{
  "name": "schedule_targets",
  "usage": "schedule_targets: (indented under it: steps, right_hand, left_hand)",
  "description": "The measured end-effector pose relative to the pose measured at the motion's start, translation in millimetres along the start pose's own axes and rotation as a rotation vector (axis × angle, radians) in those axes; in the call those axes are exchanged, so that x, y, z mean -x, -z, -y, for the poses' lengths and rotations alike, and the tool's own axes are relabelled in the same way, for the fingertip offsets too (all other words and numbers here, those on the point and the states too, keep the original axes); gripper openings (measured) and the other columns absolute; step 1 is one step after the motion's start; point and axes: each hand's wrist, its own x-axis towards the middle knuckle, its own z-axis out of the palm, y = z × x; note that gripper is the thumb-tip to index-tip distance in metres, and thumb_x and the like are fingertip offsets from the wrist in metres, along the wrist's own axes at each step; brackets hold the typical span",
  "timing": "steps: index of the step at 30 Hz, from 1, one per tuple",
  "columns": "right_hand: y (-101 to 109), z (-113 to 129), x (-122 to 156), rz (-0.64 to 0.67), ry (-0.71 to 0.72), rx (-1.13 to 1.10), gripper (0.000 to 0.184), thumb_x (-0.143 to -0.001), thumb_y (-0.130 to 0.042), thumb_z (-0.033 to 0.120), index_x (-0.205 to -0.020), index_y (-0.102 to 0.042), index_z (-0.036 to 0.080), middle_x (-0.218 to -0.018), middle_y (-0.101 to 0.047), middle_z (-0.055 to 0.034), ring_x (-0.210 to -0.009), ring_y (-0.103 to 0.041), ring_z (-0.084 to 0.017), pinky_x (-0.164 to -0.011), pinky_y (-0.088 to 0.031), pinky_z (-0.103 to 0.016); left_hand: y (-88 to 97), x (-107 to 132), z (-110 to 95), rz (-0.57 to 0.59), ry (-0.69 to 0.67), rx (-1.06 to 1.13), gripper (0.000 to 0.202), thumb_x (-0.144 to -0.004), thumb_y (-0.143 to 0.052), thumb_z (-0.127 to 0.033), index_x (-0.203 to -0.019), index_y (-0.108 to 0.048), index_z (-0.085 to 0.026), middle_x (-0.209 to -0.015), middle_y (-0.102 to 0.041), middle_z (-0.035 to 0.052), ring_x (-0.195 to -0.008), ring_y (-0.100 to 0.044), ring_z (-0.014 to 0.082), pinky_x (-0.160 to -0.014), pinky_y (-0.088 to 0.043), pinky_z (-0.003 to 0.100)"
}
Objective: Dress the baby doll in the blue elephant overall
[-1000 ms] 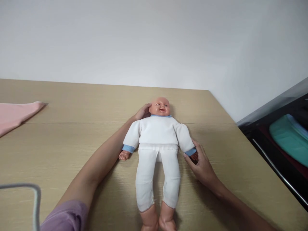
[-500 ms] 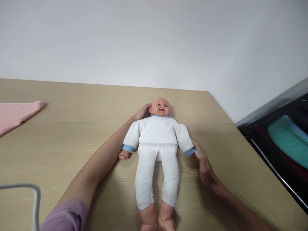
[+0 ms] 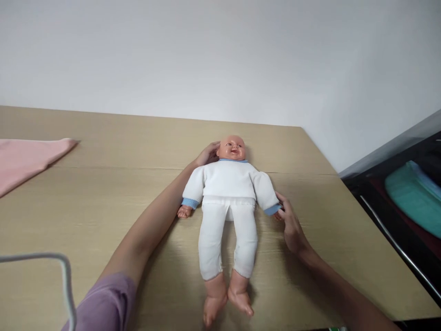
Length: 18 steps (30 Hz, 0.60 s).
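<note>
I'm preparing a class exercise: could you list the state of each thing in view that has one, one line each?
Doll, lying face up, dressed
White top, worn by the doll
White trousers, worn by the doll
Left hand, by the doll's head, partly hidden
Right hand, at a blue cuff, grip unclear
Purple sleeve, wrinkled
Pink cloth, lying on the table, partly out of view
Grey cable, bent
Teal item, partly out of view
</note>
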Motion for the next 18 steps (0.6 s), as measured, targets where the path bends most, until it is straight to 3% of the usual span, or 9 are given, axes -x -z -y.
schedule_targets:
  steps: [4, 6, 8, 10, 14, 16, 18]
  right_hand:
    - [-2, -6, -5, -0.055, 0.005, -0.071, 0.054, -0.106, -0.047, 0.046, -0.155, -0.054, 0.022, -0.161, -0.06, -0.0168, -0.15, -0.056, -0.031, -0.125, -0.046, -0.054]
    - [-4, -9, -9, -0.099, -0.008, -0.08, 0.053, -0.106, -0.048, 0.046, -0.152, -0.054, 0.022, -0.159, -0.061, -0.0174, -0.149, -0.057, -0.031, -0.126, -0.045, -0.057]
    - [-4, -5, -12, -0.152, -0.02, -0.051, 0.052, -0.103, -0.05, 0.044, -0.149, -0.055, 0.022, -0.159, -0.059, -0.0181, -0.148, -0.057, -0.031, -0.128, -0.043, -0.06]
    - [-2, 8, -11, -0.226, 0.004, 0.013, 0.05, -0.098, -0.051, 0.038, -0.145, -0.056, 0.022, -0.159, -0.058, -0.0183, -0.147, -0.056, -0.032, -0.127, -0.044, -0.06]
    - [15, 35, 21, -0.399, 0.251, 0.059, 0.043, -0.094, -0.045, 0.028, -0.136, -0.056, 0.024, -0.154, -0.059, -0.0163, -0.151, -0.055, -0.032, -0.122, -0.05, -0.058]
    - [28, 27, 59, -0.505, 0.339, 0.081, 0.039, -0.096, -0.047, 0.03, -0.133, -0.054, 0.027, -0.151, -0.059, -0.0159, -0.15, -0.056, -0.036, -0.121, -0.05, -0.063]
    - [44, 0, 108, -0.567, 0.295, 0.156, 0.036, -0.096, -0.055, 0.041, -0.13, -0.053, 0.028, -0.139, -0.063, -0.0169, -0.14, -0.061, -0.044, -0.118, -0.049, -0.073]
  left_hand:
    - [9.5, 28, -27, -0.228, -0.032, -0.182, 0.036, -0.088, -0.074, -0.04, -0.118, -0.074, -0.021, -0.144, -0.072, 0.0141, -0.128, -0.068, 0.0307, -0.109, -0.055, 0.045]
    - [7.0, 48, -44, -0.327, -0.156, -0.296, 0.023, -0.089, -0.073, -0.032, -0.11, -0.073, -0.021, -0.14, -0.072, 0.0124, -0.131, -0.064, 0.028, -0.114, -0.05, 0.041]
    - [-8.9, 70, -57, -0.454, -0.34, -0.422, 0.011, -0.094, -0.07, -0.031, -0.1, -0.069, -0.022, -0.126, -0.074, 0.0103, -0.124, -0.064, 0.0256, -0.113, -0.047, 0.038]
    - [-40.8, 97, -65, -0.515, -0.486, -0.465, 0.018, -0.102, -0.065, -0.039, -0.093, -0.063, -0.023, -0.11, -0.075, 0.0077, -0.113, -0.067, 0.025, -0.108, -0.048, 0.037]
    - [-136.5, 169, -68, -0.283, -0.557, -0.432, 0.035, -0.104, -0.068, -0.053, -0.084, -0.06, -0.025, -0.096, -0.068, 0.0055, -0.106, -0.067, 0.0284, -0.107, -0.048, 0.043]
    - [-182.7, 216, -62, -0.131, -0.528, -0.444, 0.034, -0.105, -0.067, -0.053, -0.085, -0.062, -0.026, -0.099, -0.069, 0.0075, -0.107, -0.067, 0.0311, -0.107, -0.049, 0.047]
    - [-216.2, 267, -48, 0.014, -0.446, -0.456, 0.027, -0.108, -0.063, -0.051, -0.092, -0.065, -0.029, -0.111, -0.072, 0.0103, -0.114, -0.067, 0.0333, -0.11, -0.048, 0.052]
